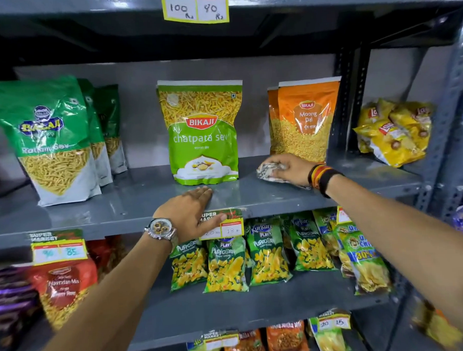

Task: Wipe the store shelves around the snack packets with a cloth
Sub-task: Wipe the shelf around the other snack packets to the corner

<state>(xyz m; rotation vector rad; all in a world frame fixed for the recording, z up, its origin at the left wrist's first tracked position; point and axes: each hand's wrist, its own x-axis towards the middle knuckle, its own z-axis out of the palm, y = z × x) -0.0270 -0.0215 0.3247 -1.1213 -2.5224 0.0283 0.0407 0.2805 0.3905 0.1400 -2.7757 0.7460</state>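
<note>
While the right hand (291, 168) pressed a crumpled cloth (270, 171) onto the grey shelf (136, 200), gripping it just right of the Chatpata Sev packet (202, 131) and in front of the orange Moong Dal packet (306, 119), the left hand (192, 211) lay flat and spread, holding nothing, on the shelf edge directly before that green packet.

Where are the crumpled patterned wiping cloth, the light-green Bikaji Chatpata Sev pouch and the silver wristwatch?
crumpled patterned wiping cloth (269, 171), head view, on its bunched left end beside the right hand's fingers.
light-green Bikaji Chatpata Sev pouch (202, 139), head view, on the printed front.
silver wristwatch (160, 227), head view, on the dial.
</note>
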